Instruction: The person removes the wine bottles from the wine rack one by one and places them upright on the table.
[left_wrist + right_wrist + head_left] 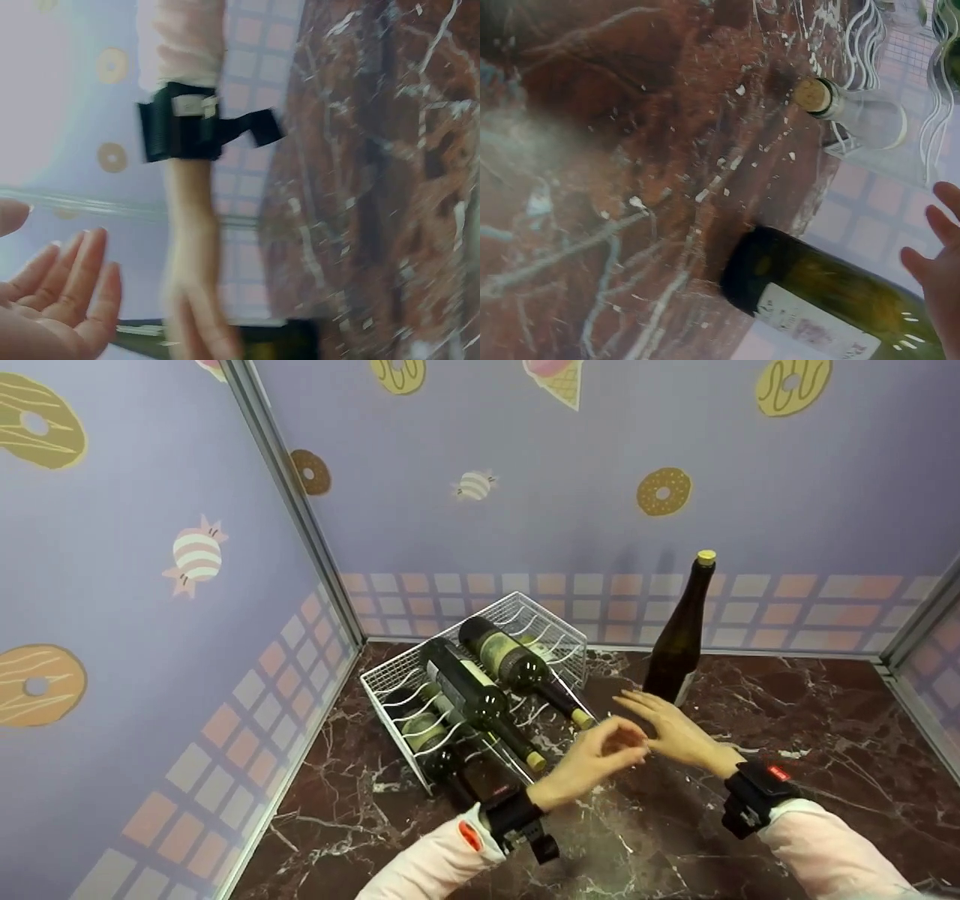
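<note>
In the head view my left hand hovers over the table in front of the rack, fingers loosely bent and nothing in them. My right hand is just beside it, fingers extended, in front of a tall dark wine bottle that stands upright. Whether it touches the bottle cannot be told. The right wrist view shows the standing bottle with its white label, and right fingertips near it. A white wire rack holds several corked bottles lying down, among them an upper one and a middle one.
The marbled table meets a patterned back wall and a left wall along metal edges. Corked necks stick out from the rack's front, close to my left hand. One cork shows in the right wrist view.
</note>
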{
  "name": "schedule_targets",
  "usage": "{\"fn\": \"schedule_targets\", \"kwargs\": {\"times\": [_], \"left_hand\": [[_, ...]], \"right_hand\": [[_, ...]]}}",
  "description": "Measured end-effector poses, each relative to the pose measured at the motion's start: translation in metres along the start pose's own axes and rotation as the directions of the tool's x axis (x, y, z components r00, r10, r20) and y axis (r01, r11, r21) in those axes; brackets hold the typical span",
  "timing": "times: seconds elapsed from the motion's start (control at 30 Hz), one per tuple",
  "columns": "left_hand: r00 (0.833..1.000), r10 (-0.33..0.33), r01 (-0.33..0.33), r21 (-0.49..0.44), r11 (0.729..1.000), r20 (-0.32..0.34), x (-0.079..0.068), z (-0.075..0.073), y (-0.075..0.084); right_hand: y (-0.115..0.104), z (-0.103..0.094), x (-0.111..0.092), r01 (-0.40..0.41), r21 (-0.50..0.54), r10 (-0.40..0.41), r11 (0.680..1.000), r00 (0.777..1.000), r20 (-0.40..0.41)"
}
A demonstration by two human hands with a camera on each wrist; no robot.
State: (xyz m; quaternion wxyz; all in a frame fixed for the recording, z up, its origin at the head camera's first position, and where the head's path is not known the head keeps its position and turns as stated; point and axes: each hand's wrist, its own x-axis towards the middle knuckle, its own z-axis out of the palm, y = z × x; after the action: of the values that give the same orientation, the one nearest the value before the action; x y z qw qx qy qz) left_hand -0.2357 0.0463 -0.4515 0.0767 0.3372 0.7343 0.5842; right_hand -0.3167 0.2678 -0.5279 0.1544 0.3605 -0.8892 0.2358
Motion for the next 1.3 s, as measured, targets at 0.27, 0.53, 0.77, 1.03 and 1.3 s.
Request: {"fn": "schedule_targets", "kwargs": {"times": [0.27,0.53,0.77,1.03,1.3], "left_hand": [[0.988,0.146,-0.131,0.241,0.962,-0.048,0.015,-0.063,0.019],[0.994,0.114,-0.101,0.516,0.851,0.008,0.028,-0.134,0.001],[0.994,0.059,-0.113,0.827,0.551,0.096,0.017,-0.199,-0.026],[0.975,-0.126,-0.126,0.925,0.357,0.181,-0.003,-0.234,-0.043],[0.947,-0.184,-0.199,0.93,0.309,0.264,-0.002,-0.235,-0.066]], "right_hand": [[0.0,0.0,-0.016,-0.177,0.083,0.157,0.981,0.966,0.208],[0.008,-0.005,-0.034,-0.208,0.134,0.177,0.969,0.962,0.209],[0.01,-0.01,-0.045,-0.212,0.206,0.178,0.955,0.969,0.172],[0.012,-0.016,-0.056,-0.225,0.186,0.191,0.957,0.965,0.182],[0.009,-0.013,-0.059,-0.256,0.199,0.216,0.946,0.955,0.203]]}}
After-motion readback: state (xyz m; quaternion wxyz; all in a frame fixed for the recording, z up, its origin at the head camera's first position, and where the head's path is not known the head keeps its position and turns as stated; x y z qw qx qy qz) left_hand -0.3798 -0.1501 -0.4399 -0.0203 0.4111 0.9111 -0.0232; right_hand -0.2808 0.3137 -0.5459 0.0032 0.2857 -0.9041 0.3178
